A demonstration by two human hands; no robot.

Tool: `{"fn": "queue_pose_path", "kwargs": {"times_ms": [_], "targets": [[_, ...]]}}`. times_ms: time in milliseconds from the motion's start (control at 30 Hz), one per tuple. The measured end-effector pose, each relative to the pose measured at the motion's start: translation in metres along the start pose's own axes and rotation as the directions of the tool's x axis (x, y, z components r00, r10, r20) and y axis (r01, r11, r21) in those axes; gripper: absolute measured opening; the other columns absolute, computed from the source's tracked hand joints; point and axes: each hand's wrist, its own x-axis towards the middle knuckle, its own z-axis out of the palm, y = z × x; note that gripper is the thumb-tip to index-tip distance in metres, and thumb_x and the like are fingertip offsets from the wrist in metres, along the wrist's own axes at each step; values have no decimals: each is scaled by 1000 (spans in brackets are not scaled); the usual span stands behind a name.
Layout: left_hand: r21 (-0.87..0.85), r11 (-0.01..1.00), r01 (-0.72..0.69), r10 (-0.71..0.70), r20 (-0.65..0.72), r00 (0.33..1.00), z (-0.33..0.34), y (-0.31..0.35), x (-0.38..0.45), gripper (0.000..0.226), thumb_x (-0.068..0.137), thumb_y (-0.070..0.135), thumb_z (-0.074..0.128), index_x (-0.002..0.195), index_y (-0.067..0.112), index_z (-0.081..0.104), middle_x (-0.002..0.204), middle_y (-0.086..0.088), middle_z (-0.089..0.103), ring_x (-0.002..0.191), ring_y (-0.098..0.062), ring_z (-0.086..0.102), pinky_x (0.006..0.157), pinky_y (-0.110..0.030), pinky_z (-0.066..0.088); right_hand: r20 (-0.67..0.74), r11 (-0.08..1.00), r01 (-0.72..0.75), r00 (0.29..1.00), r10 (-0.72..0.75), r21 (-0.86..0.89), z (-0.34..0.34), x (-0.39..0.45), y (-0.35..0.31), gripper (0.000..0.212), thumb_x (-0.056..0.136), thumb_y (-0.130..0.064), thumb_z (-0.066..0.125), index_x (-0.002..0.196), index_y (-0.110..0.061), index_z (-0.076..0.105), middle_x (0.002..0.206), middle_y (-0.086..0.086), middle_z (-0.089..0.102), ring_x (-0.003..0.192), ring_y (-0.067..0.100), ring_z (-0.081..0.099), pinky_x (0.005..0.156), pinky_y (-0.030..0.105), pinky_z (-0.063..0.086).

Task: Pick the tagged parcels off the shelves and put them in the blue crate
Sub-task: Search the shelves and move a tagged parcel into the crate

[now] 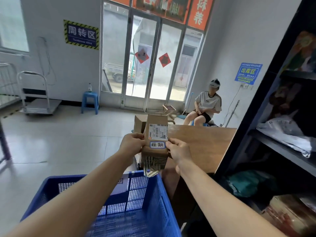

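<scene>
The parcel is made of matt brown cardboard, and a white paper label is stuck on its face, with a smaller blue-edged paper tag below it. Striped tape is seen on the lower end of the parcel. Just below the parcel, the blue crate is made of perforated plastic with a slight shine. To the right of the parcel, a table top of smooth brown wood is seen. Further right of the parcel, dark matt metal shelves carry glossy, wrinkled plastic bags. The floor left of the parcel is laid with pale glossy tiles.
</scene>
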Motion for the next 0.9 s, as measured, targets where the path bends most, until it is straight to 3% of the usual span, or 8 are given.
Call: {"fn": "queue_pose_path", "kwargs": {"times_ms": [100, 233, 333, 433, 567, 767, 900], "targets": [[-16, 999, 35, -36, -49, 998, -15, -15, 12, 26, 85, 0, 63, 111, 6, 62, 104, -11, 69, 97, -25, 67, 79, -33, 58, 49, 999, -41, 998, 43, -30, 20, 15, 15, 22, 94, -11, 56, 113, -9, 66, 101, 5, 71, 78, 10, 66, 51, 13, 49], [-15, 997, 74, -76, -127, 989, -31, -37, 31, 23, 85, -3, 61, 106, 6, 62, 99, -10, 69, 96, -25, 68, 78, -33, 58, 107, 995, -96, 989, 97, -13, 43, 36, 37, 28, 92, -9, 57, 119, -10, 62, 108, 8, 71, 92, 21, 70, 74, 31, 60], [22, 994, 108, -104, -161, 982, -38, -55, 48, 27, 86, -2, 60, 113, 4, 61, 102, -11, 68, 97, -26, 67, 82, -37, 59, 152, 992, -126, 980, 125, -7, 55, 48, 48, 30, 93, -3, 54, 122, -12, 57, 113, 8, 67, 95, 21, 67, 71, 25, 57], [31, 989, 142, -134, -192, 972, -42, -72, 64, 30, 87, -4, 57, 115, 4, 60, 106, -12, 68, 98, -27, 67, 84, -40, 58, 188, 987, -155, 969, 158, -29, 65, 65, 63, 35, 92, -2, 55, 127, -4, 55, 119, 12, 66, 103, 25, 66, 83, 33, 58], [5, 982, 188, -181, -256, 950, -46, -90, 79, 25, 89, -6, 51, 109, 6, 59, 104, -12, 67, 94, -25, 67, 73, -33, 58, 239, 980, -194, 950, 199, -45, 79, 87, 84, 34, 92, -1, 55, 126, -7, 56, 118, 12, 66, 101, 25, 66, 82, 34, 58], [-14, 964, 266, -256, -329, 909, -60, -120, 92, 26, 88, -8, 50, 106, 8, 58, 100, -10, 66, 87, -21, 66, 62, -27, 55, 324, 961, -271, 906, 273, -51, 100, 103, 119, 28, 92, 0, 55, 118, -10, 58, 94, 0, 65, 86, 16, 66, 69, 26, 57], [-30, 947, 319, -309, -354, 883, -75, -143, 101, 28, 87, -11, 46, 104, 6, 60, 95, -8, 67, 85, -20, 66, 65, -29, 55, 327, 951, -285, 893, 309, -121, 116, 109, 142, 31, 89, 1, 59, 118, -8, 61, 110, 8, 69, 95, 20, 68, 76, 32, 59]]}}
